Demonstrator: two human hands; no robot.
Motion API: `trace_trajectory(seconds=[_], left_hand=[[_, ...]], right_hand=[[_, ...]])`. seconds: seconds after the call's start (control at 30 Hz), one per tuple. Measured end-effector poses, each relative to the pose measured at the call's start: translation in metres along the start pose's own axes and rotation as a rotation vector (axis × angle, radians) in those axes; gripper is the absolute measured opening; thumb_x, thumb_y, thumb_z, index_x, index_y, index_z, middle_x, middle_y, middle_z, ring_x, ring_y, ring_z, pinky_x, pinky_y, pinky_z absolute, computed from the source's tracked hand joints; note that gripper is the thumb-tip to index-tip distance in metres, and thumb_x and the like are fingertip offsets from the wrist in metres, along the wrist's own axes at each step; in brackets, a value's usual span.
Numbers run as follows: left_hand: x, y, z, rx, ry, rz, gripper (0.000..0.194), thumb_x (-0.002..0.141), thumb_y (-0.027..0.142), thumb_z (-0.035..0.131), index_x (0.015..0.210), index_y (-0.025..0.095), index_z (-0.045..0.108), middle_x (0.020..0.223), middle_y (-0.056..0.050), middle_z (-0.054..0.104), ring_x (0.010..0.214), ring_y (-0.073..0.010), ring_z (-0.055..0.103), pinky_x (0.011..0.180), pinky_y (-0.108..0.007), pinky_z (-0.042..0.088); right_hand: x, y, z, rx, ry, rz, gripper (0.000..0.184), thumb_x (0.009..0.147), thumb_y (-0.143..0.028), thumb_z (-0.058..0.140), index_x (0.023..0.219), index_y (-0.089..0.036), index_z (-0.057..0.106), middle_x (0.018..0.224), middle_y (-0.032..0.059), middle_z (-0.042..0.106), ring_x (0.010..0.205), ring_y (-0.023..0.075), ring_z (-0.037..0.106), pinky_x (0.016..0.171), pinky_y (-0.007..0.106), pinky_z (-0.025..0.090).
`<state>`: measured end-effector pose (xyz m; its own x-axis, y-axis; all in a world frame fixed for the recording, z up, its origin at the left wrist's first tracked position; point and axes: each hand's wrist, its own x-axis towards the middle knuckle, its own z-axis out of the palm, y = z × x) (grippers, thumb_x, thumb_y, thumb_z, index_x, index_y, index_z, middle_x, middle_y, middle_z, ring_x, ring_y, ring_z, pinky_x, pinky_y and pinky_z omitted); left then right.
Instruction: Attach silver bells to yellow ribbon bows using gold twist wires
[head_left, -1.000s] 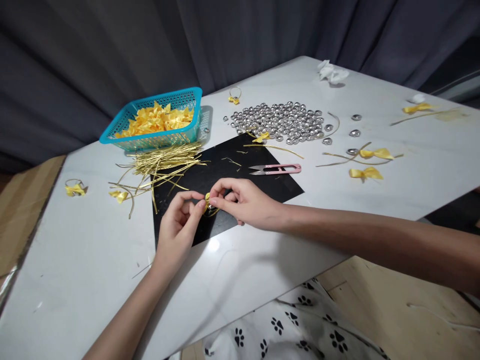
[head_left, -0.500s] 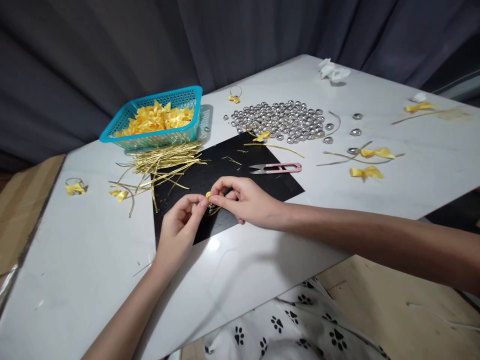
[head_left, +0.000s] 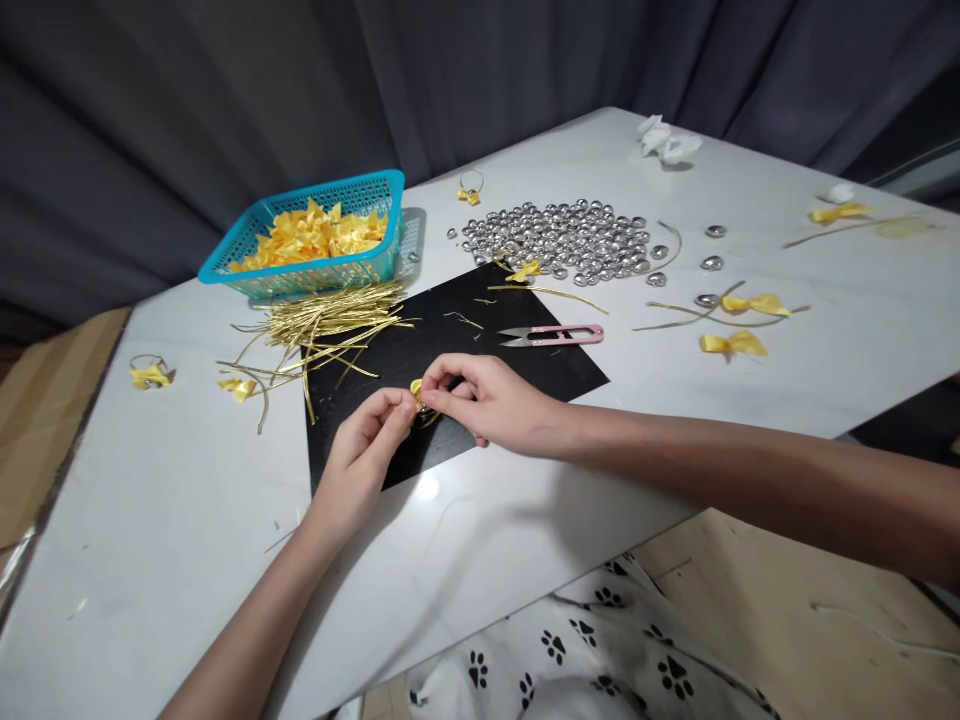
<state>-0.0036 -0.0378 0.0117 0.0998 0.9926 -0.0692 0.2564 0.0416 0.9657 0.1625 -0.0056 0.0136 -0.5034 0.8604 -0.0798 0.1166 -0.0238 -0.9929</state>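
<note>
Over the black mat (head_left: 405, 350), my left hand (head_left: 369, 440) and my right hand (head_left: 487, 400) meet fingertip to fingertip. Between them is a small yellow ribbon bow (head_left: 416, 386) with a loop of gold cord (head_left: 429, 419) and a silver bead under it. Thumb and index finger of each hand are pinched on this piece, and the fingers cover much of it. A pair of pink-handled thread snips (head_left: 555, 336) lies on the mat beyond my right hand. Left of the snips are a few short cord scraps (head_left: 463, 320).
A bundle of gold cords (head_left: 330, 320) lies before a blue basket (head_left: 300, 265) of yellow bows. Silver beads (head_left: 562, 240) are heaped at the back. Loose bows (head_left: 733, 344) and cords lie right, a looped bow piece (head_left: 151, 374) left, crumpled white tissue (head_left: 667, 142) at the far edge.
Both hands stay in nearly the same place, with only slight finger movement around the bow. Nothing else on the table has visibly moved.
</note>
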Motion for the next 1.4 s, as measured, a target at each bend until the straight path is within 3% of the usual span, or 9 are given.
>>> trace_trajectory(seconds=[0.1, 0.27, 0.4, 0.5, 0.73, 0.97, 1.4], left_hand=[[0.000, 0.000, 0.000, -0.005, -0.005, -0.009, 0.026, 0.079, 0.044, 0.060, 0.075, 0.019, 0.059, 0.059, 0.004, 0.040, 0.051, -0.0095, 0.029, 0.045, -0.024, 0.024], [0.001, 0.000, 0.000, -0.012, 0.009, -0.016, 0.027, 0.078, 0.044, 0.062, 0.075, 0.018, 0.061, 0.061, 0.003, 0.044, 0.051, -0.0098, 0.030, 0.046, -0.025, 0.024], [0.001, 0.001, 0.001, -0.029, 0.013, -0.019, 0.027, 0.078, 0.044, 0.062, 0.076, 0.017, 0.061, 0.067, 0.001, 0.051, 0.055, -0.0101, 0.036, 0.048, -0.024, 0.027], [0.001, 0.002, 0.002, -0.035, 0.011, -0.033, 0.025, 0.078, 0.042, 0.062, 0.076, 0.017, 0.060, 0.070, 0.002, 0.053, 0.057, -0.0100, 0.038, 0.051, -0.023, 0.029], [0.001, 0.003, 0.002, -0.004, 0.008, -0.041, 0.026, 0.079, 0.043, 0.061, 0.074, 0.018, 0.059, 0.062, 0.004, 0.044, 0.054, -0.0097, 0.031, 0.050, -0.024, 0.026], [0.000, 0.004, 0.001, -0.006, 0.012, -0.038, 0.028, 0.077, 0.045, 0.062, 0.075, 0.018, 0.060, 0.058, 0.005, 0.039, 0.051, -0.0097, 0.026, 0.047, -0.025, 0.022], [0.000, 0.003, 0.000, -0.044, 0.009, -0.034, 0.024, 0.079, 0.042, 0.061, 0.075, 0.018, 0.059, 0.058, 0.006, 0.039, 0.051, -0.0088, 0.025, 0.047, -0.024, 0.022]], right_hand=[[0.000, 0.002, 0.000, -0.042, 0.027, -0.048, 0.006, 0.086, -0.018, 0.050, 0.081, -0.015, 0.050, 0.059, -0.0068, 0.044, 0.040, 0.0027, 0.037, 0.037, 0.015, 0.029], [-0.003, 0.009, 0.000, -0.281, 0.164, -0.426, 0.004, 0.081, -0.016, 0.055, 0.078, -0.014, 0.053, 0.072, -0.0013, 0.050, 0.053, 0.0045, 0.039, 0.050, 0.018, 0.033], [-0.005, 0.014, -0.002, -0.438, 0.117, -0.688, 0.009, 0.086, -0.016, 0.050, 0.080, -0.013, 0.056, 0.076, 0.0018, 0.051, 0.061, 0.0075, 0.043, 0.056, 0.020, 0.036], [-0.005, 0.016, -0.003, -0.499, 0.091, -0.802, 0.009, 0.087, -0.014, 0.049, 0.084, -0.012, 0.056, 0.077, 0.0026, 0.052, 0.064, 0.0086, 0.045, 0.058, 0.021, 0.037], [0.001, 0.020, -0.004, -0.581, 0.104, -0.644, 0.013, 0.086, -0.009, 0.044, 0.087, -0.012, 0.056, 0.081, 0.0039, 0.052, 0.067, 0.0105, 0.048, 0.062, 0.023, 0.039], [-0.003, 0.016, -0.003, -0.564, 0.121, -0.750, 0.012, 0.086, -0.011, 0.044, 0.090, -0.012, 0.055, 0.082, 0.0047, 0.054, 0.069, 0.0106, 0.049, 0.061, 0.022, 0.039], [-0.003, 0.014, -0.003, -0.692, 0.058, -0.594, 0.019, 0.094, -0.020, 0.039, 0.093, -0.011, 0.056, 0.088, 0.0068, 0.054, 0.075, 0.0131, 0.054, 0.067, 0.024, 0.042]])
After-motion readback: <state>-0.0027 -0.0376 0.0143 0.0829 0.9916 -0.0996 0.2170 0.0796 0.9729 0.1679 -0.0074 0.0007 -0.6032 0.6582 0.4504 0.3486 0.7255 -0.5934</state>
